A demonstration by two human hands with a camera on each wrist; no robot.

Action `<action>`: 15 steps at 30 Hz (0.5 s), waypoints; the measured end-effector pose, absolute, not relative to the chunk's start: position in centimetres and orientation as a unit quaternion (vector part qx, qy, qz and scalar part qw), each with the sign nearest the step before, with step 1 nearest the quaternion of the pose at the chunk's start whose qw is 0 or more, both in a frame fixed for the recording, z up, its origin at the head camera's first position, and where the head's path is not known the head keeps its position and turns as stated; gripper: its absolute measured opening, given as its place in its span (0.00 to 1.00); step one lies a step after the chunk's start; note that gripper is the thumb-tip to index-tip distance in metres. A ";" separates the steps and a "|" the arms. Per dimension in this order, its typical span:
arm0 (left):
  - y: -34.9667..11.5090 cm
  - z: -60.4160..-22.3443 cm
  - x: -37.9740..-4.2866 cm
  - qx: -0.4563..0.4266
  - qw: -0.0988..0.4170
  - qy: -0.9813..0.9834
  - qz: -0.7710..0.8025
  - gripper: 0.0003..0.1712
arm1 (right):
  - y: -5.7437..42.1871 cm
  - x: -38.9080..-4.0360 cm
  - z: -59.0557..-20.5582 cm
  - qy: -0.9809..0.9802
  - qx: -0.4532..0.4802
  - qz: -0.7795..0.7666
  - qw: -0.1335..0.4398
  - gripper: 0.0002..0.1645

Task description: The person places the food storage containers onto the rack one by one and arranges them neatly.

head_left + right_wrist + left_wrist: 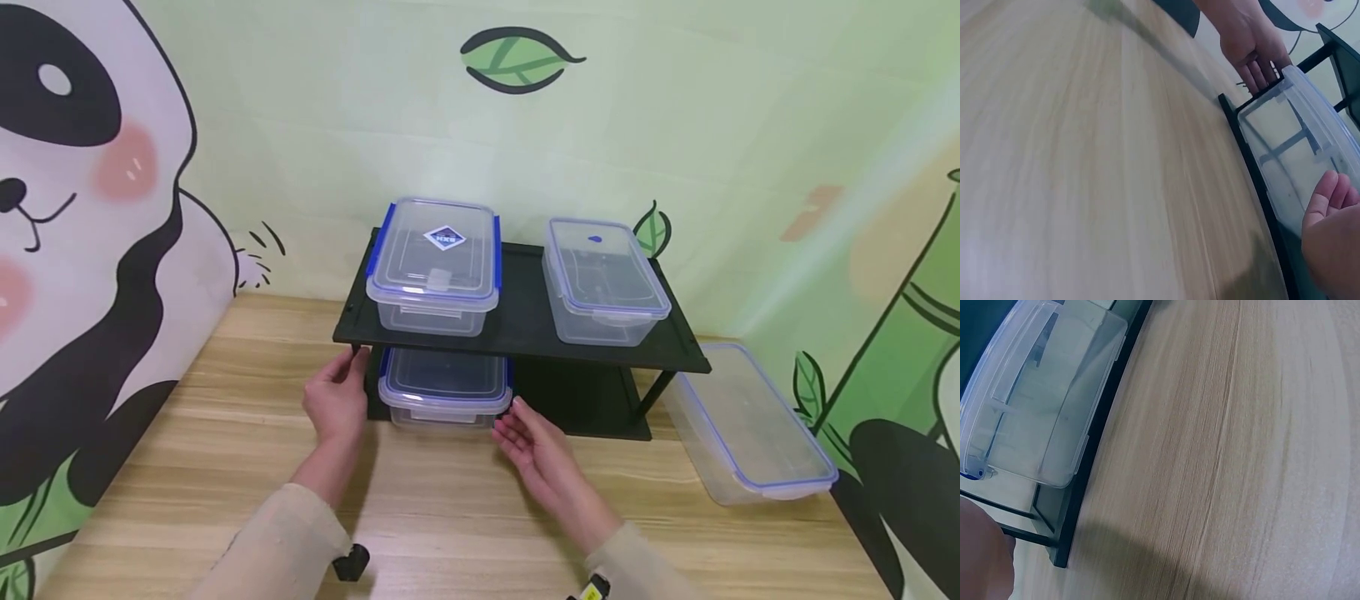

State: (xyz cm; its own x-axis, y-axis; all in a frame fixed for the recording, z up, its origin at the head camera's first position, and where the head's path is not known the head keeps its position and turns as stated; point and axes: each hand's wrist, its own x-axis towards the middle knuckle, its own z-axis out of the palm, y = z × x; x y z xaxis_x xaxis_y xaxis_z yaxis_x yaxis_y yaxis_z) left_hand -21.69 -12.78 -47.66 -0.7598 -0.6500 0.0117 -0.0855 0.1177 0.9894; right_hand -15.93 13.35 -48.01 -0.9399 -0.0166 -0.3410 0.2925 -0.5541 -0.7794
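Left hand and right hand flank the lower box, a clear lidded container resting on the lower shelf of a black two-tier rack. The lower box lies between and slightly beyond them, its right front corner just beside the right fingertips, so the right hand appears the nearer. Its long axis seems to run front to back, although the rack's top hides the rear. The right hand is relaxed, fingers slightly bent and holding nothing; whether it touches the box cannot be told. The left hand lies at the front-left post, fingertips partly hidden, so a grip there can be neither confirmed nor excluded. Above, the labelled box stands at left and the narrower box at right, both lidded; a fourth box sits on the wooden table, right of the rack. No contents show through any of the four.
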 end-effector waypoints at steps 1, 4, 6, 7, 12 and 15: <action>-12.8 -47.6 -21.7 0.258 0.229 -0.711 -0.612 0.17 | 13.8 -15.7 -47.9 0.471 0.150 -0.865 0.089 0.10; -12.8 -47.6 -21.7 0.257 0.226 -0.709 -0.616 0.17 | 15.3 -15.2 -47.6 0.486 0.150 -0.856 0.088 0.11; -12.8 -47.6 -21.7 0.257 0.224 -0.709 -0.617 0.17 | 16.4 -14.9 -47.3 0.497 0.146 -0.850 0.091 0.13; -12.8 -47.6 -21.7 0.258 0.224 -0.708 -0.618 0.17 | 17.0 -14.7 -47.0 0.503 0.143 -0.847 0.093 0.15; -12.8 -47.6 -21.7 0.260 0.228 -0.708 -0.615 0.17 | 20.1 -13.9 -45.6 0.539 0.118 -0.826 0.113 0.25; -12.8 -47.6 -21.6 0.258 0.232 -0.709 -0.614 0.16 | 21.9 -13.4 -44.6 0.543 0.109 -0.824 0.121 0.25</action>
State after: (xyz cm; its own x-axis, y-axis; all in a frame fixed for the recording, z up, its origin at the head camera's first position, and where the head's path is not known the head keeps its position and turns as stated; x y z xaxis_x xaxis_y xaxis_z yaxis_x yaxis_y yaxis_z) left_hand -21.65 -12.78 -47.60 -0.7586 -0.6515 0.0115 -0.0812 0.1121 0.9904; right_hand -13.37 21.87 -44.57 -0.9471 -0.0801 -0.3108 0.3172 -0.3814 -0.8683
